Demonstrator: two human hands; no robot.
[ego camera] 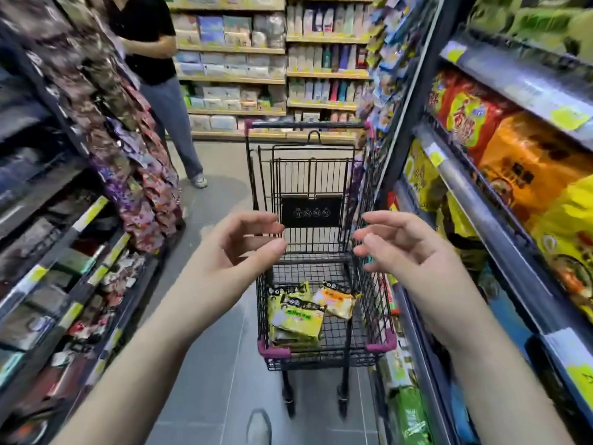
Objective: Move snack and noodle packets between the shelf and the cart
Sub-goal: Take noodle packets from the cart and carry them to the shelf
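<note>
My left grip point(232, 252) and right grip point(407, 252) hover empty at mid-frame, fingers loosely curled, above the cart point(275, 350) whose basket holds noodle packets point(298, 319) at lower centre, the stocked shelf point(475, 203) along the right.

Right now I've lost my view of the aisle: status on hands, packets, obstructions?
Left hand open, right hand open, both empty, off the cart. Yellow packets and an orange packet lie inside. Person stands beyond it.

A person point(150, 53) (black top, jeans) stands near far shelving point(231, 80) of boxes and bottles.
</note>
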